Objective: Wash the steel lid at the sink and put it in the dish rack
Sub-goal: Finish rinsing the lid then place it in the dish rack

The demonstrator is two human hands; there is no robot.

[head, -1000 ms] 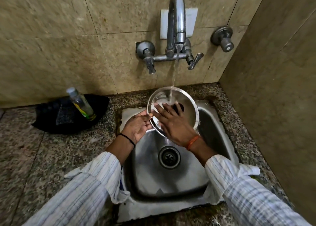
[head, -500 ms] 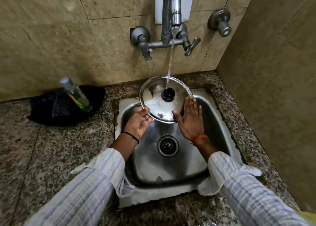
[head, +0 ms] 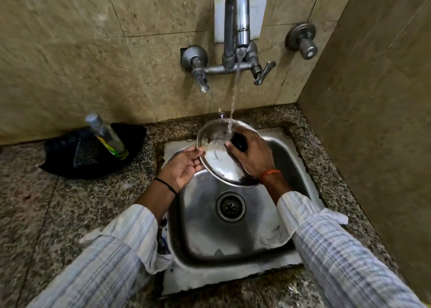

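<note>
While the round steel lid [head: 219, 160] tilts under the tap stream above the steel sink [head: 233, 237], my left hand [head: 184, 165] pinches its rim for steadiness; my right hand [head: 253, 155] grips the black knob [head: 239, 141], rubbing.

Lid knob [head: 239, 142] mostly under right hand [head: 253, 155]; tap [head: 236, 16] top cut off.

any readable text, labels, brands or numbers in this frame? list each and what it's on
None can be read.
Clear bottle in the black tray: it has a yellow-green label, but the print is too small and blurred to read.
Steel lid, tap, sink, white wall plate: no markings show.
</note>
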